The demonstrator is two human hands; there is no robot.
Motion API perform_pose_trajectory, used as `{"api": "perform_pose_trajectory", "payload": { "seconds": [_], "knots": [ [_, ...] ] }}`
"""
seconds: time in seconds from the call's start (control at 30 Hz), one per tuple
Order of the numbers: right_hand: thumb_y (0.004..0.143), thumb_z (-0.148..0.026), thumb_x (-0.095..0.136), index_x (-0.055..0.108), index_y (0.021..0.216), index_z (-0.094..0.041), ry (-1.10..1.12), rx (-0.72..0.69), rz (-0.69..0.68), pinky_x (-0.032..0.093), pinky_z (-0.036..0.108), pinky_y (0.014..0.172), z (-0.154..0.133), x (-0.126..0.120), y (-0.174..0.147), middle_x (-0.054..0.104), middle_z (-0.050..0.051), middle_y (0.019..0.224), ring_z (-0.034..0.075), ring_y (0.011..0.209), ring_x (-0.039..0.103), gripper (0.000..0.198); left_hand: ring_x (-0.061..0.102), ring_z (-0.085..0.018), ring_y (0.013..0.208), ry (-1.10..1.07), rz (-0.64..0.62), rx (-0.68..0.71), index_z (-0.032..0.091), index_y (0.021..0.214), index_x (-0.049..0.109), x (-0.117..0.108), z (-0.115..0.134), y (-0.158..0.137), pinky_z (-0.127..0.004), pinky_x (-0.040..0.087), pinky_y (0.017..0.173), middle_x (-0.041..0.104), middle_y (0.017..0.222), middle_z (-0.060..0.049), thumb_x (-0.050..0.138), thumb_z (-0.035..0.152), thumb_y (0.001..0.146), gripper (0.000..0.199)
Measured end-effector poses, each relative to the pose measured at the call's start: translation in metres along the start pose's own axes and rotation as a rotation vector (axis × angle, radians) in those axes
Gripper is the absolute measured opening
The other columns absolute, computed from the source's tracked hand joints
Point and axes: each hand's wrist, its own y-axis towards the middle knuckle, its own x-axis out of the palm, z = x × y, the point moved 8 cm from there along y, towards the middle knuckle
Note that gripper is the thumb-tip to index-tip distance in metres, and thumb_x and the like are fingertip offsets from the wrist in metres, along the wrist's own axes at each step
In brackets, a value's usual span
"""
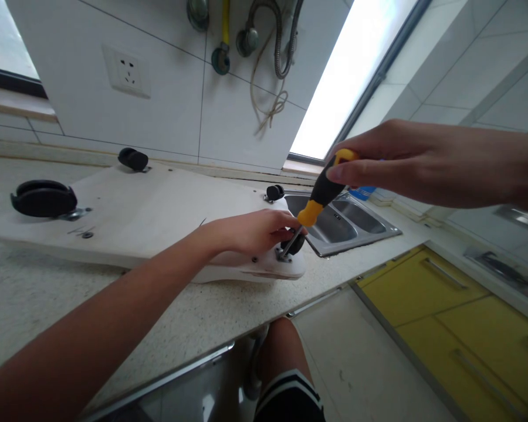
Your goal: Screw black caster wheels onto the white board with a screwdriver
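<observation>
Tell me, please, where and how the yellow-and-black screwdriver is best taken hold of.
The screwdriver is likely best taken by its thick handle, from the picture's upper right, where the right hand has its grip. It leans that way, handle uppermost, while its thin shaft slants down beside the caster, with the left hand close by.

Screwdriver [327, 184] black and yellow, shaft [291, 243] silvery. Board [193, 202] white. Caster wheels [44, 199] black, mounting plates [76, 215] silvery. Table [171, 319] pale, speckled. Sink [361, 240] silver-grey. Cabinet drawers [400, 287] yellow. Wall tiles [167, 76] white, dark joint lines. Shorts [290, 405] black, white-striped.
</observation>
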Motion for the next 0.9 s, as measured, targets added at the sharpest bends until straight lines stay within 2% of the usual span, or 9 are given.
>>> {"api": "perform_pose_trajectory", "payload": {
  "seconds": [0.07,0.13,0.2,0.23,0.33,0.47,0.63,0.77,0.9],
  "knots": [
    [0.094,-0.092,0.039,0.071,0.073,-0.019,-0.102,0.046,-0.006,0.03,0.038,0.051,0.002,0.002,0.001,0.053,0.003,0.055,0.011,0.046,0.04,0.082,0.075,-0.025,0.115,0.001,-0.003,-0.002,0.022,0.135,0.076,0.0,0.0,0.0,-0.037,0.055,0.102,0.08,0.13,-0.009,0.052,0.023,0.11,0.035],
    [0.1,-0.083,0.04,0.077,0.094,-0.021,-0.193,0.003,0.037,0.03,0.038,0.055,-0.003,0.002,0.003,0.061,0.003,0.061,0.013,0.049,0.045,0.072,0.074,-0.025,0.118,0.009,-0.009,-0.005,0.021,0.136,0.075,0.0,0.0,0.0,-0.038,0.054,0.105,0.079,0.134,-0.01,0.051,0.023,0.11,0.035],
    [0.104,-0.071,0.043,0.074,0.12,-0.029,-0.217,-0.09,0.063,0.032,0.037,0.06,-0.011,0.004,0.004,0.068,0.002,0.072,0.014,0.056,0.051,0.054,0.074,-0.025,0.12,0.014,-0.019,-0.016,0.019,0.137,0.074,0.001,0.0,0.0,-0.038,0.053,0.107,0.078,0.137,-0.011,0.051,0.021,0.11,0.036],
    [0.105,-0.067,0.043,0.071,0.123,-0.031,-0.206,-0.117,0.072,0.033,0.037,0.062,-0.013,0.004,0.004,0.069,0.002,0.075,0.014,0.058,0.053,0.049,0.073,-0.025,0.119,0.016,-0.023,-0.023,0.019,0.139,0.074,0.001,0.0,0.0,-0.038,0.053,0.107,0.078,0.137,-0.011,0.051,0.02,0.109,0.037],
    [0.104,-0.073,0.042,0.071,0.109,-0.026,-0.158,-0.058,0.049,0.035,0.037,0.064,-0.009,0.004,0.002,0.067,0.003,0.073,0.015,0.062,0.052,0.055,0.073,-0.024,0.117,0.022,-0.019,-0.014,0.019,0.14,0.073,0.001,0.0,0.001,-0.038,0.053,0.106,0.078,0.136,-0.01,0.051,0.02,0.11,0.037],
    [0.099,-0.081,0.048,0.061,0.125,-0.028,-0.026,0.015,-0.11,0.037,0.037,0.062,-0.004,0.012,-0.002,0.069,0.004,0.081,0.018,0.065,0.053,0.06,0.072,-0.025,0.119,0.03,-0.014,0.024,0.019,0.138,0.073,0.001,0.003,0.001,-0.038,0.052,0.107,0.079,0.134,-0.01,0.052,0.019,0.109,0.036],
    [0.099,-0.083,0.041,0.066,0.098,-0.024,-0.177,0.004,0.061,0.033,0.039,0.063,-0.006,0.002,0.002,0.064,0.006,0.074,0.018,0.062,0.05,0.063,0.071,-0.026,0.124,0.014,-0.01,-0.005,0.019,0.138,0.073,0.0,0.002,0.001,-0.04,0.05,0.113,0.077,0.14,-0.011,0.051,0.019,0.109,0.037],
    [0.098,-0.074,0.054,0.063,0.122,-0.031,0.018,0.036,-0.12,0.04,0.038,0.064,-0.002,0.013,0.006,0.067,0.003,0.082,0.02,0.068,0.053,0.05,0.072,-0.026,0.12,0.005,-0.005,0.016,0.018,0.137,0.074,0.001,0.002,0.001,-0.041,0.053,0.11,0.078,0.136,-0.012,0.053,0.019,0.109,0.035],
    [0.1,-0.072,0.05,0.068,0.089,-0.026,-0.173,0.06,-0.064,0.035,0.039,0.063,0.005,0.006,0.012,0.063,0.004,0.073,0.018,0.062,0.05,0.051,0.072,-0.026,0.123,0.032,-0.012,0.009,0.019,0.137,0.074,0.002,0.002,0.002,-0.039,0.052,0.111,0.078,0.139,-0.011,0.053,0.017,0.108,0.036]
  ]
}}
